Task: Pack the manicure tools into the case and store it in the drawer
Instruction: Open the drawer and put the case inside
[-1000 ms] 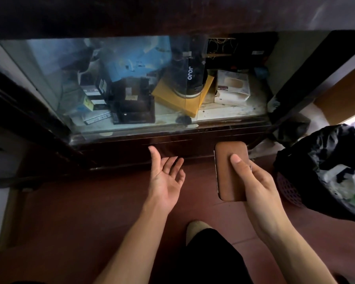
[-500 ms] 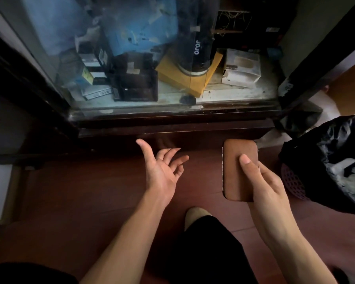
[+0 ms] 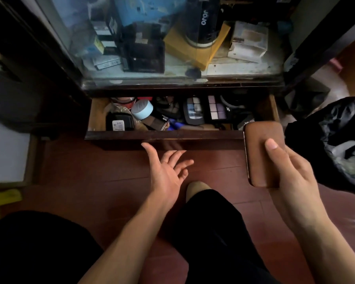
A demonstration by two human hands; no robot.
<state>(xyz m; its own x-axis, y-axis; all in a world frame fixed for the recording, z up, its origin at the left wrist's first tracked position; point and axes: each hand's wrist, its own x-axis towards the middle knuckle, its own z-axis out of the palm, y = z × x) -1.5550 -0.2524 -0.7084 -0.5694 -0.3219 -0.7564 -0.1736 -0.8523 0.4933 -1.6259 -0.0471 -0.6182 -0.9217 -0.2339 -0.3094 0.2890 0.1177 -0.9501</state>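
Observation:
A closed brown leather case [image 3: 258, 152] is held by my right hand [image 3: 289, 171], thumb on its top face and fingers curled behind it. It hovers at the right end of the open wooden drawer [image 3: 162, 137], overlapping the front right corner. My left hand [image 3: 166, 171] is palm up with relaxed fingers, just below the middle of the drawer front, its fingertips under the front's lower edge. The drawer is pulled out and crowded with cosmetics: eyeshadow palettes [image 3: 205, 110], a pale blue jar [image 3: 142, 109] and a black compact [image 3: 119, 123].
Above the drawer, a glass-fronted cabinet [image 3: 172, 37] holds boxes and a dark cylinder on a yellow envelope. A bin lined with a black bag [image 3: 336, 144] stands at the right. My knees in dark clothing [image 3: 213, 232] fill the foreground on the red-brown floor [image 3: 80, 171].
The drawer was shut in the earlier frames and now stands pulled out, with my left hand still under its front. The case has stayed in my right hand at the right end.

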